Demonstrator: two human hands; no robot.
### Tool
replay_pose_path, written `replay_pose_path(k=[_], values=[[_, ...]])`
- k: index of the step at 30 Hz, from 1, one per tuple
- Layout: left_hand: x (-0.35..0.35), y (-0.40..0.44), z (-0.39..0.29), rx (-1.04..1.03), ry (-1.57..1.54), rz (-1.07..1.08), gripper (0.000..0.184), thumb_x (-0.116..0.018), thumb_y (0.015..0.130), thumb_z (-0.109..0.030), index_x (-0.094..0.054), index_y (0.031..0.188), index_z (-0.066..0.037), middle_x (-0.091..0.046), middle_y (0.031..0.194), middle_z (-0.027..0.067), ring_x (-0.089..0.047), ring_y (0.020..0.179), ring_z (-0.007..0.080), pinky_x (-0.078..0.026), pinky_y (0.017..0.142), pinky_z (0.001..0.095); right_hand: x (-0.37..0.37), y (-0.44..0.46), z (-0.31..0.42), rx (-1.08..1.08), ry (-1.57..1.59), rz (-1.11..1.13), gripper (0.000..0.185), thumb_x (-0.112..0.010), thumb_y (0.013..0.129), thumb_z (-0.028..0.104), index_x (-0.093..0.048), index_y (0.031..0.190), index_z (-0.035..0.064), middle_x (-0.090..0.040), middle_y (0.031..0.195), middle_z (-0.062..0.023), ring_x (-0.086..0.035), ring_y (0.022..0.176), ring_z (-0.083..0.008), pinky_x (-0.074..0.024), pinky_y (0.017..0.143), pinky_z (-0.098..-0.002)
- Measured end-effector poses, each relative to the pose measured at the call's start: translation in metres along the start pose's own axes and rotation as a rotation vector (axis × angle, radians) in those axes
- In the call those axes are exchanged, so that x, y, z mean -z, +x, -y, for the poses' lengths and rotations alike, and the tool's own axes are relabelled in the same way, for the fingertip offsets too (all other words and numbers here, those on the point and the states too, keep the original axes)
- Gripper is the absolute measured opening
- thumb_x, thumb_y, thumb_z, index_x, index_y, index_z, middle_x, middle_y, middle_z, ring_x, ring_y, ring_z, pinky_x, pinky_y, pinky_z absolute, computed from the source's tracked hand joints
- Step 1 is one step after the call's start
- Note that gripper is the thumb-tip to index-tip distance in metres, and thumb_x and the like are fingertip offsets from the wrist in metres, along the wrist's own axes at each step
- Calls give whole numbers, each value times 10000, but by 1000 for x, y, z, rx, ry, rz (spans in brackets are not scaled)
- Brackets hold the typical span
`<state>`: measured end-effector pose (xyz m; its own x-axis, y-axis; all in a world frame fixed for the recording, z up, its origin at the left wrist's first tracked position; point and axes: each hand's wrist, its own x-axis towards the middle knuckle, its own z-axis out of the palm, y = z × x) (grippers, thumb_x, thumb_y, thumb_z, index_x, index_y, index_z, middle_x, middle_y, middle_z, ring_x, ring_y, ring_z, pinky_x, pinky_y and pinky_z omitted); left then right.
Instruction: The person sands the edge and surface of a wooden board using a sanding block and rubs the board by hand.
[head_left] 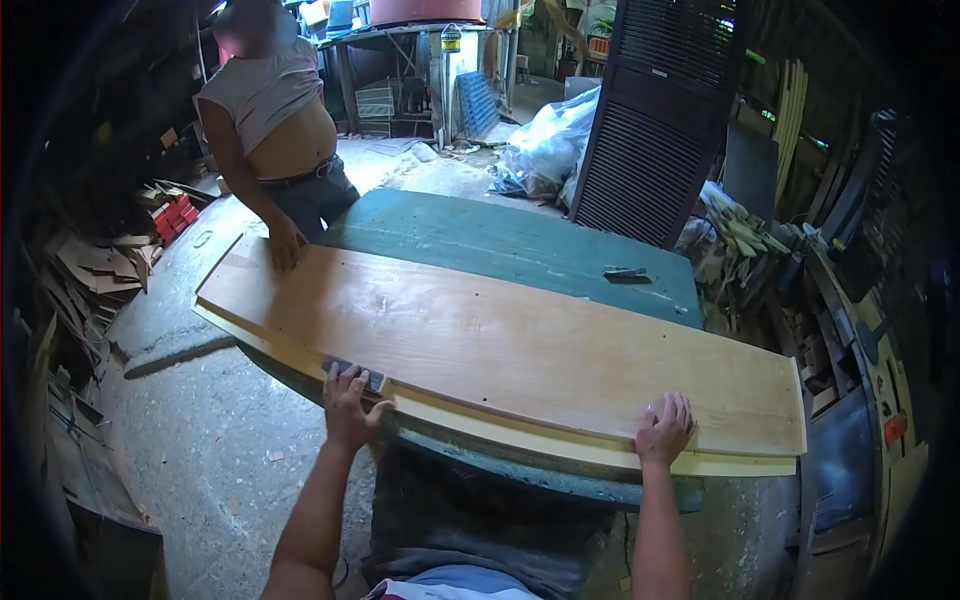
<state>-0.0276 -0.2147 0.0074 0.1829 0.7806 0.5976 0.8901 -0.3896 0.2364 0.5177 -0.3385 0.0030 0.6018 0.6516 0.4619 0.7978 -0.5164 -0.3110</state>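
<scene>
A long wooden panel (520, 345) lies flat across a green worktable (480, 250), with a pale yellowish board edge (520, 428) showing beneath its near side. My left hand (350, 410) grips a dark narrow block, like a sanding block (354, 374), at the panel's near edge, with the thumb spread to the right. Over the near edge farther right rests my right hand (664, 430), its fingers lying on the wood and nothing visible in them. A few small dark holes dot the panel's face.
A co-worker (275, 125) stands at the far left, one hand (286, 246) on the panel's end. A small dark tool (626, 274) lies on the worktable. Behind it lean a dark louvered door (655, 120) and plastic bags (548, 140). Wood scraps (100, 262) pile up at left.
</scene>
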Motion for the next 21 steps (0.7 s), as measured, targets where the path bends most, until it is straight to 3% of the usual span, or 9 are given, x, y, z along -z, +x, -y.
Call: replay_pose_path(k=[1, 4, 8, 10, 12, 14, 15, 19, 21], values=[[-8, -1, -7, 109, 14, 1, 649, -894, 761, -427, -684, 1199, 4, -584, 1375, 206, -376, 1464, 504, -331, 1210, 592, 0, 0, 1, 3, 6, 2, 516, -671, 895, 318, -655, 1355, 84, -568, 1518, -137, -458, 1464, -341, -259, 1235, -605], [-38, -2, -25, 211, 86, -97, 731, -875, 790, -478, -617, 1245, 31, -512, 1421, 231, -333, 1478, 531, -329, 1201, 614, 3, 1, 3, 8, 12, -4, 508, -679, 893, 316, -660, 1346, 86, -576, 1509, -137, -463, 1459, -339, -265, 1232, -606], [-83, -11, -9, 185, 173, -251, 719, -812, 849, -497, -557, 1302, 0, -511, 1398, 220, -307, 1501, 508, -280, 1215, 633, -1, 6, 0, 18, -19, 0, 490, -650, 906, 322, -668, 1339, 93, -585, 1506, -124, -467, 1459, -325, -278, 1229, -593], [-74, -11, -17, 287, 193, -165, 688, -777, 871, -516, -560, 1308, -31, -522, 1396, 206, -313, 1507, 486, -274, 1216, 611, -2, 0, -2, 65, -57, 21, 486, -639, 911, 326, -670, 1338, 95, -587, 1507, -119, -470, 1458, -316, -281, 1228, -588], [-65, -7, -18, 259, 215, -184, 661, -757, 881, -535, -572, 1319, -75, -527, 1411, 190, -310, 1514, 467, -256, 1212, 630, 1, 3, 2, 6, -65, 6, 493, -621, 921, 342, -667, 1347, 96, -588, 1512, -112, -474, 1460, -296, -287, 1226, -581], [-48, 1, -28, 387, 148, -52, 673, -703, 915, -585, -565, 1345, -87, -490, 1462, 166, -284, 1537, 444, -235, 1188, 717, 0, 4, 1, 31, -61, 6, 496, -621, 931, 355, -665, 1352, 98, -587, 1516, -112, -471, 1467, -285, -294, 1221, -576], [-44, 4, -29, 399, 128, -65, 677, -761, 872, -557, -569, 1352, -120, -481, 1489, 182, -299, 1520, 465, -225, 1181, 712, 0, 5, 2, 22, -62, 6, 496, -622, 934, 360, -664, 1353, 98, -587, 1517, -112, -467, 1471, -288, -296, 1220, -573], [-40, 11, -31, 381, 161, -204, 749, -747, 885, -582, -516, 1413, -104, -404, 1543, 217, -279, 1522, 479, -230, 1198, 679, -4, 4, -3, 19, -60, -7, 497, -624, 943, 370, -659, 1359, 100, -580, 1526, -114, -458, 1478, -298, -298, 1220, -570], [-45, 25, -20, 517, 105, -293, 907, -663, 945, -634, -358, 1577, -60, -268, 1629, 323, -186, 1553, 526, -168, 1221, 712, -2, 4, -2, 11, -58, 2, 499, -623, 946, 370, -655, 1364, 100, -578, 1527, -115, -455, 1480, -304, -294, 1222, -571]])
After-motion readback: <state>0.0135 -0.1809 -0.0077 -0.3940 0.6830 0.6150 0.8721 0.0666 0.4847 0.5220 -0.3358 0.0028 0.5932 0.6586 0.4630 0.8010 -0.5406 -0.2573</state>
